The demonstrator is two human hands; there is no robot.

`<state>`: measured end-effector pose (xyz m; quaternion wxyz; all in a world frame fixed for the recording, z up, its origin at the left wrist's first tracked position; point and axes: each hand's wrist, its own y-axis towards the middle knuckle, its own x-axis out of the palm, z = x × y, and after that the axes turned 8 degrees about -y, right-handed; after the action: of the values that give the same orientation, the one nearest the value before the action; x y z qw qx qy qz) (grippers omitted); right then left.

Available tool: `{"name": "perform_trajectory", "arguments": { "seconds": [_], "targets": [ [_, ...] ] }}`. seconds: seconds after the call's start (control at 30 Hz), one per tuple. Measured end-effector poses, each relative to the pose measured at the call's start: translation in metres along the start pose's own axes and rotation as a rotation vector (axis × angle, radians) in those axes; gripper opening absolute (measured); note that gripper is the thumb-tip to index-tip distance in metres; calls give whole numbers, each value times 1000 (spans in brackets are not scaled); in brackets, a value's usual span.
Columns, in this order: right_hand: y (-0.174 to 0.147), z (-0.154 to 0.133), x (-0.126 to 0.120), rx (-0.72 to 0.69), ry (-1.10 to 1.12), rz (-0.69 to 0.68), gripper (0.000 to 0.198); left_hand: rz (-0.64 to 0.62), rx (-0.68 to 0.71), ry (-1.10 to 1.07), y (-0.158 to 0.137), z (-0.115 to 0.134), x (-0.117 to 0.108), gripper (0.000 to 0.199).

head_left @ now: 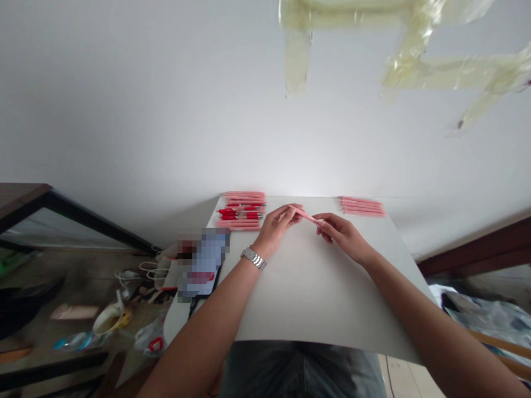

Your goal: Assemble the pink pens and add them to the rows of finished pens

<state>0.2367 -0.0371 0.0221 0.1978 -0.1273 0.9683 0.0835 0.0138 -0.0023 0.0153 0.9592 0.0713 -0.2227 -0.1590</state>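
A slim pink pen (306,215) is held between my two hands above the white table (307,287). My left hand (277,224), with a metal watch on its wrist, pinches the pen's left end. At the pen's right end, the fingers of my right hand (338,235) are closed on it. Left of my left hand lies a stack of pink pens (244,197), with several red pens (240,213) and more pink pens (237,224) below it. A row of several pink pens (363,206) lies at the back right, beyond my right hand.
A phone-like device (205,262), partly blurred out, lies at the table's left edge. The table's back edge meets a white wall (166,110) bearing yellowish tape (352,16). On the floor at left are a white cup (108,320), a bottle (74,341) and cables.
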Motion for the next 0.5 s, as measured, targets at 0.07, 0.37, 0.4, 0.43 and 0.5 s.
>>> {"name": "perform_trajectory", "arguments": {
  "seconds": [0.07,0.37,0.4,0.43,0.5],
  "targets": [
    [-2,-5,2,4,-36,-69,46,-36,-6,34,-1,0,2,39],
    [-6,-5,12,23,-45,-118,54,-71,-46,119,-2,0,4,42],
    [-6,-4,12,17,-73,-102,53,-71,-46,122,-2,0,3,42],
    [-5,-3,11,7,-113,-79,52,-68,-46,121,-2,0,3,41],
    [-4,-2,10,-27,-215,-32,49,-50,-57,110,-2,-2,1,39]
  ]
}}
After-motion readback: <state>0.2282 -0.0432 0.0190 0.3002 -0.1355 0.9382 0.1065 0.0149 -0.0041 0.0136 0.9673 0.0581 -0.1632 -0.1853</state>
